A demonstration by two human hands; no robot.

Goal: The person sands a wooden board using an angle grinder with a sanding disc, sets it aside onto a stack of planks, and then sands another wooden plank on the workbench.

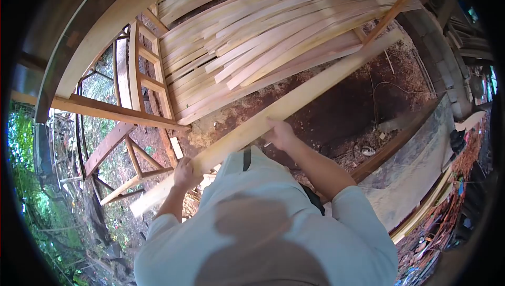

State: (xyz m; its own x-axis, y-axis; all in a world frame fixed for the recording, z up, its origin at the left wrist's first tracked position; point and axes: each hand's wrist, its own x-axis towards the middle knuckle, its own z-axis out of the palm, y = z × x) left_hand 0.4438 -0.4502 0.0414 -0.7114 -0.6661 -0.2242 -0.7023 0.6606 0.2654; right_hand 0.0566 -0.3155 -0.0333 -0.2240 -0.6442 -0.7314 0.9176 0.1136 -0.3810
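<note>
A long pale wooden plank (318, 88) runs diagonally in front of my body, from low at the left to the far upper right. My left hand (187, 174) is closed around its edge near the lower left end. Farther up the plank, my right hand (282, 134) grips the near edge, thumb on the top face. A small white sliver (268, 144) shows beside the right hand; I cannot tell what it is. The far end of the plank is blurred. Beyond it, several loose planks (284, 41) lie side by side and overlapping.
A wooden frame (149, 67) stands left of the planks, with a long beam (100, 111) reaching across. An upright post (394, 12) rises at the upper right. A dusty workbench top (402, 173) lies to the right. Dirt and sawdust cover the ground (336, 112).
</note>
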